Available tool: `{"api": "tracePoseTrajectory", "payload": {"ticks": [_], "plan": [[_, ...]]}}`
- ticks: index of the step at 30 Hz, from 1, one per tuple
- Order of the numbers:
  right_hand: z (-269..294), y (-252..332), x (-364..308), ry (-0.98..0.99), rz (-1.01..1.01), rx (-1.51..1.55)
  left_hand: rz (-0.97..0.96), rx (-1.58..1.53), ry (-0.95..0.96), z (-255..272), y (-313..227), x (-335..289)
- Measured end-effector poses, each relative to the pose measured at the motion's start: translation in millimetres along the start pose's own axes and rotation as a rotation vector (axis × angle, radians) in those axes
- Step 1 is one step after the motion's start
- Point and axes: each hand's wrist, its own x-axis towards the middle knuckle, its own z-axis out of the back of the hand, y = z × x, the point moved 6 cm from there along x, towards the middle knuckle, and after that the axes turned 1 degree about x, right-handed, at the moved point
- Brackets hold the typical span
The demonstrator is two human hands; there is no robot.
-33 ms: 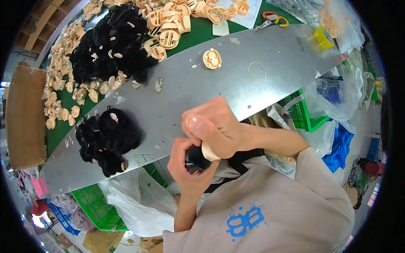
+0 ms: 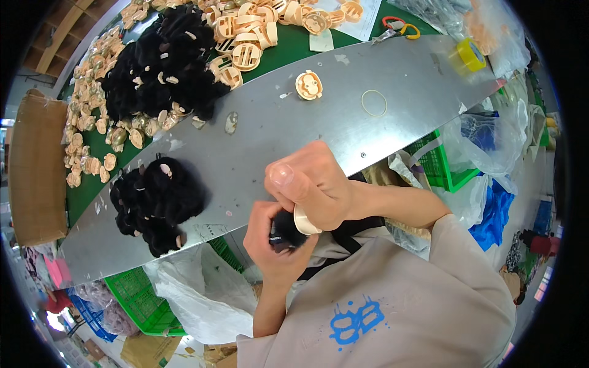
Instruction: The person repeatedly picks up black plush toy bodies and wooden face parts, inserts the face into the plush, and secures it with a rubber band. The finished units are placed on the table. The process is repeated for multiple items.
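Note:
My left hand [image 2: 273, 254] is wrapped round a small black furry plush piece [image 2: 283, 232] with a dark label on it. Above it, my right hand [image 2: 313, 184] is curled into a fist with the thumb on top. A beige plastic part [image 2: 304, 222] shows under the right fist, pressed against the plush; the fingers hide most of it. On the grey tabletop [image 2: 264, 122] ahead lies a beige plastic face-shaped piece [image 2: 308, 84]. To the left sits a small heap of black plush pieces [image 2: 159, 193] with pale bits.
A bigger black plush pile [image 2: 162, 67] rests among many beige parts [image 2: 245, 56] at the far left. Scissors [image 2: 397, 27], yellow tape [image 2: 470, 55] and a rubber band [image 2: 373, 103] lie right. Green crates [image 2: 144, 303], plastic bags and a cardboard box [image 2: 38, 168] surround the table.

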Motion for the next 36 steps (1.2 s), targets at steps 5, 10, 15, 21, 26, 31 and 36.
{"api": "tracePoseTrajectory", "payload": {"ticks": [5,10,15,21,26,31,36], "plan": [[-3,-25,-4,-0.016,-0.257,0.148,0.028,-0.005,0.016,1,8,-2],[-4,-35,-4,-0.044,-0.538,0.312,0.225,-0.318,-0.121,6,19,-2],[7,-38,-11,0.014,-0.356,0.084,0.377,-0.472,-0.143,10,37,6],[5,-24,-16,0.085,-0.293,-0.029,0.338,-0.543,-0.084,11,56,1],[7,-32,-29,0.036,-0.481,0.281,0.395,-1.085,0.010,4,50,-1],[10,-12,-30,-0.027,-0.396,-0.033,0.211,-0.794,-0.093,13,38,3],[-1,-1,-27,-0.090,0.105,-0.587,-0.124,0.068,-0.135,25,11,11]]}}
